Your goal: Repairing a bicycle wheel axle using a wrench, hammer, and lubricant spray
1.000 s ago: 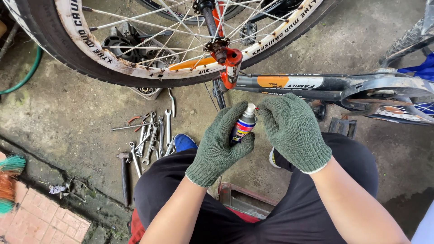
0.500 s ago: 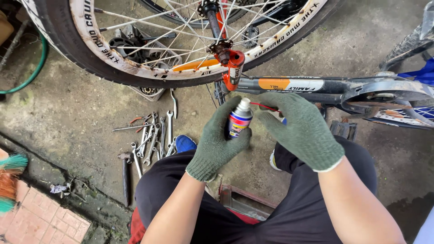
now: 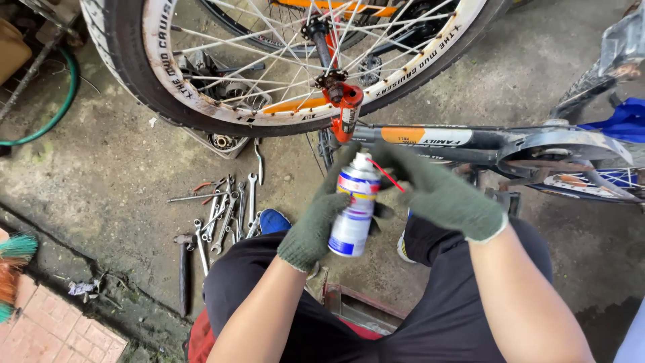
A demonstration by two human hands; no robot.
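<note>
Below the wheel, left hand holds spray can near-upright, nozzle up.

Spray can between hands — wheel ahead, wrenches left.

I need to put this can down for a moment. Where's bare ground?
Bare concrete lies between the green hose and the pile of steel wrenches, below the white-walled bicycle tyre. The wrench pile is crowded. Both gloved hands, left and right, are on the spray can.
</note>
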